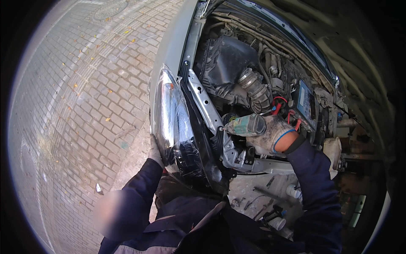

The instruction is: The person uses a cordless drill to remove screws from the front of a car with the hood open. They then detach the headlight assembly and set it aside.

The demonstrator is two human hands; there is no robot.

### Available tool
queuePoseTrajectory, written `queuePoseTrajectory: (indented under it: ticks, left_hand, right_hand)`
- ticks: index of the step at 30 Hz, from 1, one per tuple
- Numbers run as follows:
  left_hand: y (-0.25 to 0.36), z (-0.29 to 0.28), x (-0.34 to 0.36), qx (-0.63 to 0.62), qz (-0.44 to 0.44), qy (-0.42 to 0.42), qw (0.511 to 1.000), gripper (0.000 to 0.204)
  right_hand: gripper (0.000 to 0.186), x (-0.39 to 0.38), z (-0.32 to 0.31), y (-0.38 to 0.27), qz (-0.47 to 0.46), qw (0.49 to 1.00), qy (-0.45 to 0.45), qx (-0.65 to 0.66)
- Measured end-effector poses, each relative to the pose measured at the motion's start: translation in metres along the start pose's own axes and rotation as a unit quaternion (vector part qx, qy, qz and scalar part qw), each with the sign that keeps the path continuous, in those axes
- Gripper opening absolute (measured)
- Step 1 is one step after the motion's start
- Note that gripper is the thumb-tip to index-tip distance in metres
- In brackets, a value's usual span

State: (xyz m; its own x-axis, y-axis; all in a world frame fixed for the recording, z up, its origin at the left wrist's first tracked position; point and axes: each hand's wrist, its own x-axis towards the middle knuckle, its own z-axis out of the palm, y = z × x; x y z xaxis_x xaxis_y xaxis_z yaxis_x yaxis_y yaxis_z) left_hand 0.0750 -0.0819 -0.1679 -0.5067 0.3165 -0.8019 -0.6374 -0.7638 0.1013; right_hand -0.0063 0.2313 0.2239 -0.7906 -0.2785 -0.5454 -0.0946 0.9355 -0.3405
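Observation:
My gloved right hand [272, 134] grips a teal power driver [243, 125], whose nose meets a bolt [220, 129] on the silver metal bracket [202, 91] beside the headlight. My gloved left hand [154, 150] holds the outer side of the headlight [174, 116], its fingers partly hidden. The headlight is wrapped in wrinkled clear film and sits at the car's front corner, next to a pale fender [171, 38]. Red cables [278, 108] lie just beyond the driver.
The open engine bay holds a black airbox [228, 59], ribbed hose [253, 89] and battery [305, 101], under a raised hood [351, 63]. Brick paving [97, 106] lies left. Loose parts [277, 222] lie on the ground below. A blurred shape [112, 211] is at lower left.

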Motion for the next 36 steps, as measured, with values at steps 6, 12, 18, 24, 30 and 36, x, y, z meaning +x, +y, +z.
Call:
queuePoseTrajectory:
  ticks: [6, 12, 18, 24, 30, 36]
  left_hand:
    - [0.0, -0.001, 0.006, 0.0, 0.009, 0.024, 1.0, 0.094]
    - [-0.002, 0.001, -0.001, 0.01, 0.029, -0.013, 0.999, 0.095]
    - [0.0, -0.003, 0.001, 0.02, 0.003, 0.004, 1.0, 0.096]
    - [-0.001, -0.01, 0.01, 0.02, 0.009, 0.012, 1.0, 0.098]
    - [0.001, -0.006, 0.003, 0.023, -0.006, 0.018, 1.0, 0.095]
    - [0.001, -0.005, 0.001, 0.034, 0.006, 0.013, 0.999, 0.096]
  right_hand:
    - [0.038, -0.002, 0.007, 0.005, -0.003, 1.0, -0.028, -0.013]
    - [0.038, -0.001, 0.008, 0.012, -0.038, 0.997, -0.01, -0.072]
    - [0.038, -0.001, 0.004, 0.012, -0.028, 0.998, -0.032, -0.041]
    - [0.04, 0.004, 0.004, 0.016, -0.043, 0.998, -0.037, 0.018]
    - [0.046, 0.006, 0.012, 0.034, -0.011, 1.0, -0.019, -0.003]
    - [0.048, 0.008, 0.009, 0.034, -0.023, 0.996, -0.035, -0.074]
